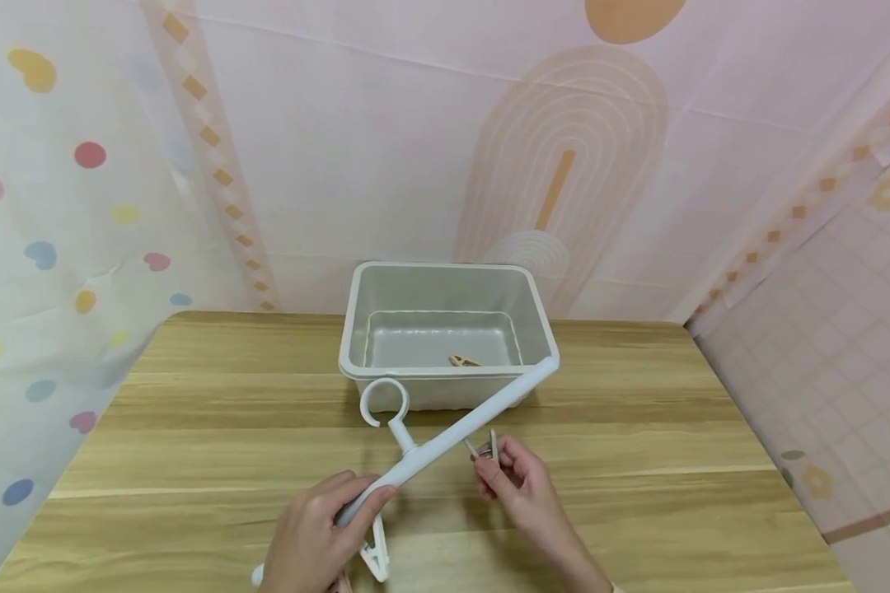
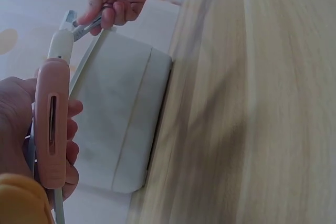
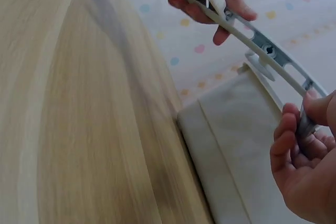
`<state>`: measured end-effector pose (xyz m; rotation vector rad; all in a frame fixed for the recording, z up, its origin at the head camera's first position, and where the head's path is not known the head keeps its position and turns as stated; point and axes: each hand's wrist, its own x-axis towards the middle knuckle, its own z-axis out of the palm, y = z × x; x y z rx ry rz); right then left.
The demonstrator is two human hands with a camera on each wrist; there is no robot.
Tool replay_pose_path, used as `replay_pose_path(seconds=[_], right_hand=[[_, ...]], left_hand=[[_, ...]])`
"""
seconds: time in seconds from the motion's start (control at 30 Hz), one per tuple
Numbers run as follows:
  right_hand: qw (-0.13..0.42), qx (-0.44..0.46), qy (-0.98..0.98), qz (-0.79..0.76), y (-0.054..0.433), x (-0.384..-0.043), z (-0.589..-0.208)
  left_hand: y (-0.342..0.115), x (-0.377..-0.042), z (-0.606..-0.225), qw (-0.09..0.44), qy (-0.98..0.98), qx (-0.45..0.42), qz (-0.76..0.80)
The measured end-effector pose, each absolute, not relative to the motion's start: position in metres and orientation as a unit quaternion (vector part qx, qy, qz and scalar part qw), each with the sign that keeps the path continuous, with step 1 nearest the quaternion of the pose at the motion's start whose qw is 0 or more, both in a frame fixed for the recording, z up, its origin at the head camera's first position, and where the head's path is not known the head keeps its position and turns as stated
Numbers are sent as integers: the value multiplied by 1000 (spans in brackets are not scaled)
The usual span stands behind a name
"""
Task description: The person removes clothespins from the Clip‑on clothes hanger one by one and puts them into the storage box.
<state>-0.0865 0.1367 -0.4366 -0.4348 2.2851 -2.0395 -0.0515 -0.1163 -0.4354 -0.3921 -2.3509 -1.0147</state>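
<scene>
A pale plastic hanger bar point(image 1: 482, 412) with an open round hook point(image 1: 382, 401) slants up to the right above the table. My left hand point(image 1: 319, 523) grips its lower left part. A white clip point(image 1: 376, 553) hangs below the bar beside that hand, and a pink clip point(image 2: 51, 124) shows by the palm in the left wrist view. With thumb and fingers my right hand point(image 1: 519, 486) pinches a greyish clip point(image 1: 487, 450), its tip right at the bar's underside. The right wrist view shows slots and holes along the bar's underside point(image 3: 268, 51).
Behind the hanger stands a grey plastic bin point(image 1: 445, 381) on the wood-grain table point(image 1: 638, 461), against the patterned cloth backdrop point(image 1: 386, 148). A tan clip point(image 1: 463, 361) lies inside the bin. The bar's right end overlaps the bin's front rim in the head view.
</scene>
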Motion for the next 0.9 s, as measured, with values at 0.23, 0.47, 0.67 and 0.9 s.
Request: replay_pose_path(seconds=[0.23,0.47,0.67,0.9], right_hand=[[-81,-128,825,-544,137,-84,-437],[-162,-168,858,-457,142,-86,-440],[-188,-185,886,-382,145,-87,-437],[-225,-216,907,-284,148,-90,-432]], left_hand=[[-117,-51,-439,271,-882,-144,-358],[-117,-53,-443,273,-900,-140,-310],[-118,-52,-446,276,-908,-149,-276],[-120,-52,-446,278,-914,-151,-253]])
